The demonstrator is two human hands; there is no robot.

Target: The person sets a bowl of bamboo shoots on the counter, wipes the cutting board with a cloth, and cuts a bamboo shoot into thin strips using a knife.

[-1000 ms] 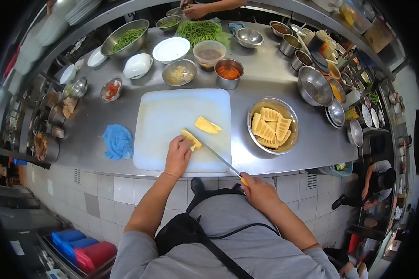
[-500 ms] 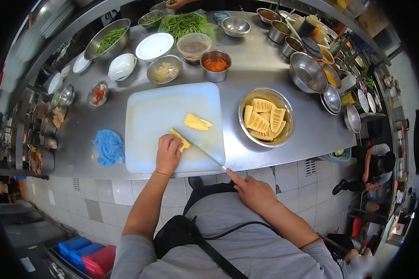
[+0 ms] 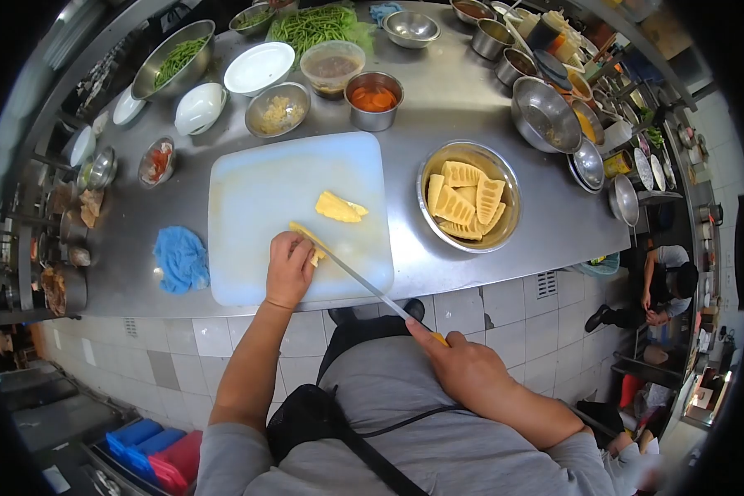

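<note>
Inside the steel bowl [image 3: 471,152] lie bamboo shoots [image 3: 454,205].

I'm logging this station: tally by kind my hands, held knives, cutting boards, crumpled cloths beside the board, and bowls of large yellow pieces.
Left hand, right hand: 2
Knife: 1
Cutting board: 1
Blue cloth: 1
Bowl of large yellow pieces: 1
Total: 6
</note>
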